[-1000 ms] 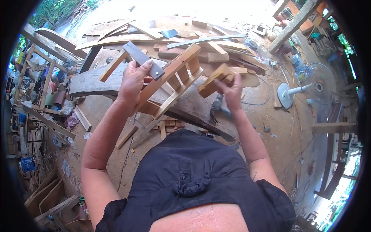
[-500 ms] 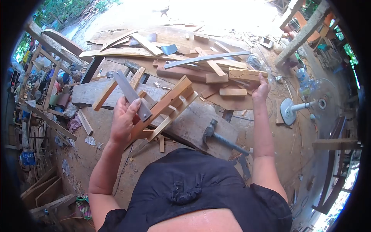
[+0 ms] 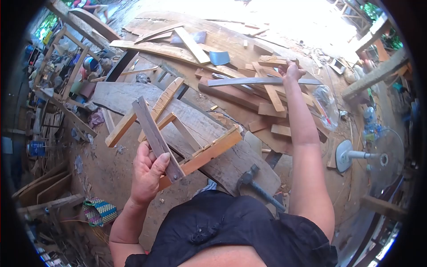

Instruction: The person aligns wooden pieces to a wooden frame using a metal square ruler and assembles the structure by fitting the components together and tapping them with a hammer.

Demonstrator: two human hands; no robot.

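My left hand (image 3: 147,175) is closed around a wooden frame (image 3: 211,151) made of several joined slats, its thumb on a weathered grey slat (image 3: 155,135). The frame is tilted above a thick grey plank bench (image 3: 120,95). At the far right of the wood pile, my right hand (image 3: 292,71) grips the end of a short wood block (image 3: 271,60). Some of that hand's fingers are hidden behind the block. A claw hammer (image 3: 262,191) rests near the bench's right end, close to my body.
Boards and offcuts, a long grey metal-looking strip (image 3: 249,81) and a blue piece (image 3: 219,58) lie beyond the bench. A fan (image 3: 344,155) stands at right. Cluttered shelving (image 3: 66,80) and a woven basket (image 3: 100,211) are at left.
My right hand has moved forward over the wood pile with the block. The wooden frame in my left hand has turned and dropped nearer to me. The view has swung left.
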